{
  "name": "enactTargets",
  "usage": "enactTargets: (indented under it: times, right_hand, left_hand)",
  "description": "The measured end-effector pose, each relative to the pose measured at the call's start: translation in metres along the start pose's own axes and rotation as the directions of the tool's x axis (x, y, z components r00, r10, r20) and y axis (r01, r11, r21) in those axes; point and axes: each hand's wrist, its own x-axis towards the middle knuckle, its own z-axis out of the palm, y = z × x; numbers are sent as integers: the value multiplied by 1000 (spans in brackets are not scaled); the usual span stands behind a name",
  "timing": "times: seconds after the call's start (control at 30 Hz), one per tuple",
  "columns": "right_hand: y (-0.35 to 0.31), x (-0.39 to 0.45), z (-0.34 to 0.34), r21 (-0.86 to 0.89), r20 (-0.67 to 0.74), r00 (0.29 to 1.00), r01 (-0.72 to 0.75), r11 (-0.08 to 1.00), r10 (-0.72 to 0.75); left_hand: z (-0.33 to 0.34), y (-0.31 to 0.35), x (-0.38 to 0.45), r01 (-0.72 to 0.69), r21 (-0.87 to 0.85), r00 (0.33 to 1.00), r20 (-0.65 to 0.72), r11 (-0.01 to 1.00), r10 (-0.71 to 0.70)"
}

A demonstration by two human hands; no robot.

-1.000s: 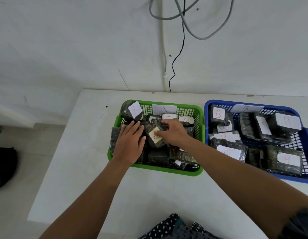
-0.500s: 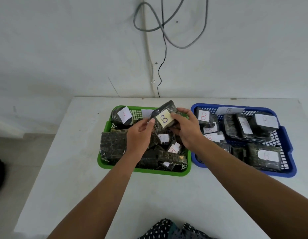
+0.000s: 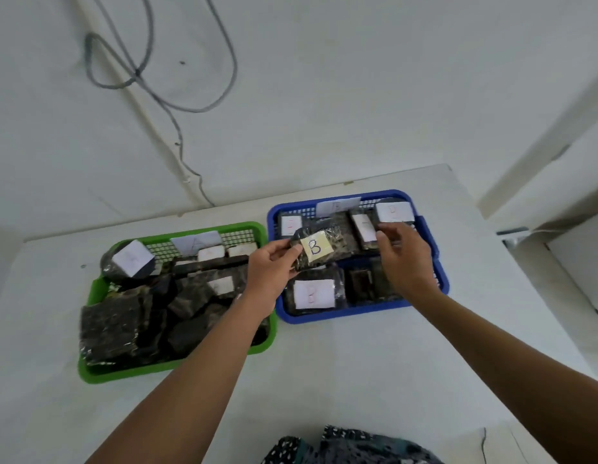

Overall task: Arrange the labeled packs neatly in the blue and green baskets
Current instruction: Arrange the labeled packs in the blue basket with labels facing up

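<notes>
Carried rightward off the green basket, the B pack now hangs over the blue basket at centre frame, long axis left-right, left hand pinching its left end, right hand loosely curled, empty, just right.

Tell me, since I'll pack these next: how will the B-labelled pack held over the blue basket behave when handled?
The pack looks soft and crinkly in clear film, so it will probably flex rather than stay stiff. The left hand holds it up by one end, so it is likely light. The glossy wrap may be slippery. It looks flat, so unlikely to roll.
</notes>
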Motion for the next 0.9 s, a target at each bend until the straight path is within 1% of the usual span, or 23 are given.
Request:
enactTargets:
  times: [0.07, 0.17, 0.23, 0.3, 0.33, 0.4, 0.47, 0.5, 0.57, 0.63, 0.77, 0.9]
  right_hand:
    - [29, 6, -24, -88, -54, 999, -10, 996, 6]
    - [63, 12, -46, -163, -54, 997, -64, 984, 56]
    - [78, 16, -53, -174, -39, 992, -127, 976, 122]
    - [86, 21, -53, -115, 26, 970, -236, 965, 240]
    - [88, 24, -52, -62, 81, 953, -288, 956, 293]
    - [92, 25, -49, 80, 194, 916, -373, 924, 352]
    - [93, 25, -47, 227, 261, 875, -465, 856, 407]
    - [94, 25, -47, 270, 274, 859, -501, 822, 433]
    - [96, 25, -47, 305, 285, 846, -526, 794, 451]
    - [99, 24, -46, 316, 291, 846, -526, 790, 447]
    - [105, 23, -41, 379, 323, 832, -550, 744, 450]
    - [106, 26, -43, 399, 365, 806, -587, 705, 465]
  left_hand:
    - [23, -5, 3, -7, 49, 1000, 22, 999, 6]
    - [51, -13, 8, -3, 154, 1000, 31, 988, -2]
    - [65, -18, 9, 11, 180, 998, 52, 984, -21]
    - [76, -21, 8, 16, 194, 997, 74, 981, -31]
    - [80, -22, 7, 16, 191, 996, 86, 981, -33]
    - [87, -23, 6, 14, 186, 994, 107, 982, -34]
    - [94, -23, 3, 0, 218, 990, 140, 976, -31]
    - [97, -24, 2, -11, 242, 987, 160, 970, -29]
    - [104, -26, -1, -32, 290, 980, 196, 957, -27]
    - [108, -29, -3, -58, 352, 977, 211, 934, -19]
    - [113, -32, -1, -159, 474, 967, 250, 866, 41]
    - [123, -33, -4, -272, 608, 955, 264, 746, 134]
